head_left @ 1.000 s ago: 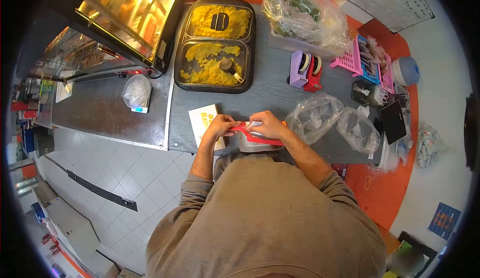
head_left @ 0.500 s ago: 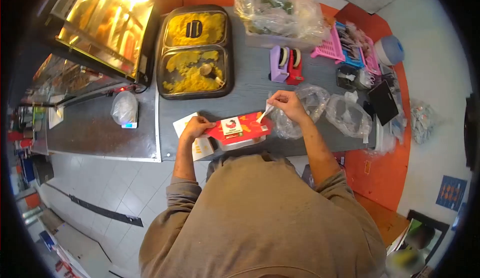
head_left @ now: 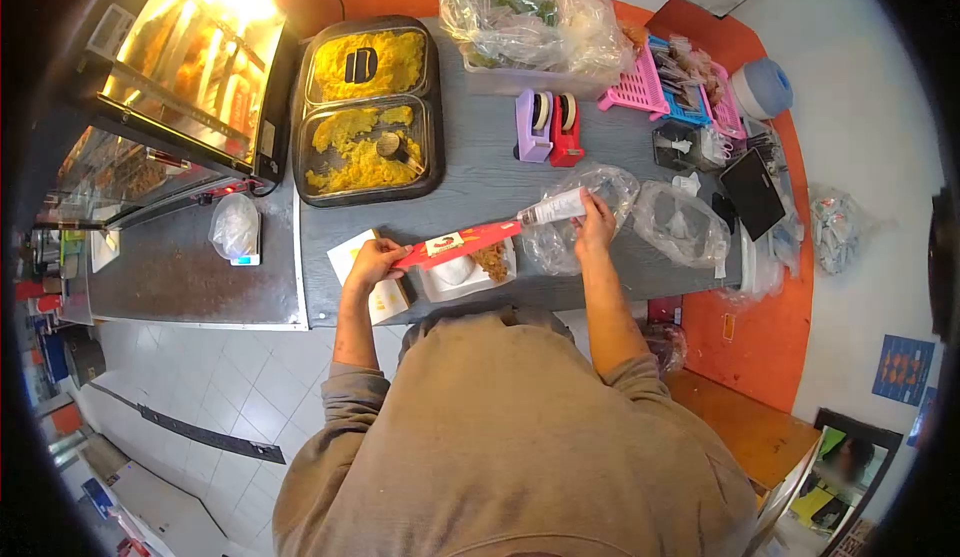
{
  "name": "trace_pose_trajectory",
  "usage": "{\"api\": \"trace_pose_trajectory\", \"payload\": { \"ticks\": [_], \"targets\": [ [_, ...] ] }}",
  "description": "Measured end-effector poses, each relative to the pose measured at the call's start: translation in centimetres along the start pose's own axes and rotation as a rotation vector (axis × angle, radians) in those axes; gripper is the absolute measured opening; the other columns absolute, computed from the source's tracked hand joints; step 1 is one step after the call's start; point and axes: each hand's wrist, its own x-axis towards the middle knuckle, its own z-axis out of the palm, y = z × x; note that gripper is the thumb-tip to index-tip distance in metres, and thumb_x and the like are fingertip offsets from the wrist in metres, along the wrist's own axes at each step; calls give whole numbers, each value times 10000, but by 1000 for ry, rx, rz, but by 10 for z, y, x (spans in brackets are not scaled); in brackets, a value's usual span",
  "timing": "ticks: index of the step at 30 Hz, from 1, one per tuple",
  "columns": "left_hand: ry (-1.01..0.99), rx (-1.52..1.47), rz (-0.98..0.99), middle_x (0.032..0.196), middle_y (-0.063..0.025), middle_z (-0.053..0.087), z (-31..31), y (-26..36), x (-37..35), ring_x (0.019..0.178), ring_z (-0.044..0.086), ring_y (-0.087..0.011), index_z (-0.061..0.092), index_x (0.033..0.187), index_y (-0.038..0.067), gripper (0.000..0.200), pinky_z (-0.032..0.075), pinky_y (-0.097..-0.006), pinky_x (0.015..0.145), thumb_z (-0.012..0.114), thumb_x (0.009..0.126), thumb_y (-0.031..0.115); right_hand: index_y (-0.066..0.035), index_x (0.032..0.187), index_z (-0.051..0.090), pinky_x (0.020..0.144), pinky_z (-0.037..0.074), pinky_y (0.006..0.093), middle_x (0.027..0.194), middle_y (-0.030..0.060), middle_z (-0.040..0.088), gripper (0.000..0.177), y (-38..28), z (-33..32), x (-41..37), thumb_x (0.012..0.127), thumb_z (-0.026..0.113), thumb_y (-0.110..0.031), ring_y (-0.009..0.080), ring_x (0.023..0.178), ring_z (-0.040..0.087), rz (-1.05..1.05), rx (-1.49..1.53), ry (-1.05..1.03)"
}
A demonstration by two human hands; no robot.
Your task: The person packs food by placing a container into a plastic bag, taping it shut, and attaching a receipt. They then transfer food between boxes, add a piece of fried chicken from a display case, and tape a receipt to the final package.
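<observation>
My left hand (head_left: 374, 262) is closed around the left end of a red printed box lid (head_left: 455, 245). The lid is raised and seen nearly edge-on. Below it shows the white box (head_left: 447, 289), with a white rounded mound (head_left: 454, 270) and brown crumbly food (head_left: 492, 262) inside. At the lid's right end, my right hand (head_left: 595, 225) grips a narrow white piece with grey print (head_left: 553, 207); I cannot tell whether it is a packet or a flap. Beside the box, partly behind my left hand, lies a white and yellow carton (head_left: 388, 299).
Beyond the box stands a black two-part tray (head_left: 437, 157) of yellow food. Purple (head_left: 531, 127) and red (head_left: 566, 132) tape dispensers sit mid-counter. Clear plastic bags (head_left: 683, 227) lie right of my right hand. A lit glass food warmer (head_left: 190, 67) is at the left.
The lid has tilted up, uncovering the food in the box. My right hand has turned and shifted slightly right, and more of the white printed piece shows.
</observation>
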Motion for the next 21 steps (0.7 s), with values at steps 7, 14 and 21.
{"api": "trace_pose_trajectory", "payload": {
  "ticks": [7,14,21],
  "targets": [
    [89,146,97,741,-102,686,-8,-33,12,587,644,-143,665,910,-38,368,544,-237,492,769,831,307,-128,990,645,620,450,312,908,15,674,280,-50,-21,51,826,772,-316,159,790,627,-53,50,84],
    [555,763,383,985,-115,713,73,95,-87,939,676,-190,679,1102,11,444,517,-344,836,674,887,400,-94,1020,616,708,524,345,972,36,651,173,-117,36,-17,903,695,-195,163,885,637,-182,143,-139],
    [43,-668,490,1066,-79,689,202,125,-103,955,646,-148,650,1126,-4,286,528,-311,834,601,965,226,-25,986,612,748,531,283,981,39,620,84,-125,76,-106,950,616,-101,135,892,616,-264,265,-363]
  ]
}}
